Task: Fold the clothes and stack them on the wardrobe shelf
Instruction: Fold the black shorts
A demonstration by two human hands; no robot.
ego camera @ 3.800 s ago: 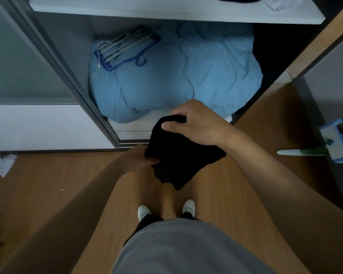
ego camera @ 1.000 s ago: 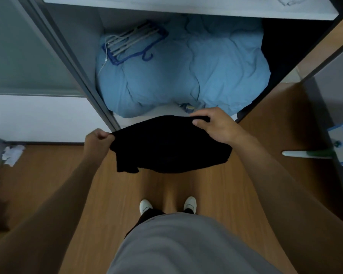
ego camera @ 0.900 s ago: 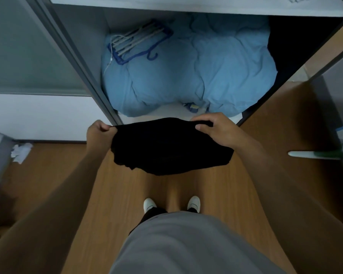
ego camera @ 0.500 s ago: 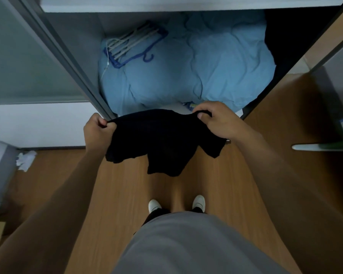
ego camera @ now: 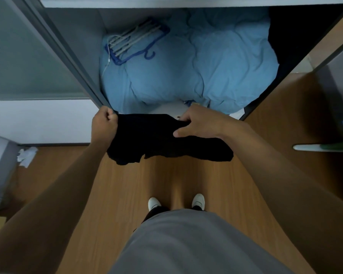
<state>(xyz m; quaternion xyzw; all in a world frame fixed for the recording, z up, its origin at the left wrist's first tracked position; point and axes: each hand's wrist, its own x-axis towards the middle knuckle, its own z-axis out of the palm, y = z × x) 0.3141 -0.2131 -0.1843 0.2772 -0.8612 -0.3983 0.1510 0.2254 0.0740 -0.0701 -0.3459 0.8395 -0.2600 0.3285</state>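
Mid-fold: my left hand (ego camera: 104, 126) and right hand (ego camera: 196, 123) each gripped the black garment (ego camera: 166, 141). Next, judged: halve it, then shelve.

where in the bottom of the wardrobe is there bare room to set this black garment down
Little room. The blue duvet fills most of the wardrobe floor, with the hangers lying on its back left. The only bare patch is the white front strip between the duvet's edge and the black garment, which the left hand and right hand hold. The wooden floor underfoot is bare.
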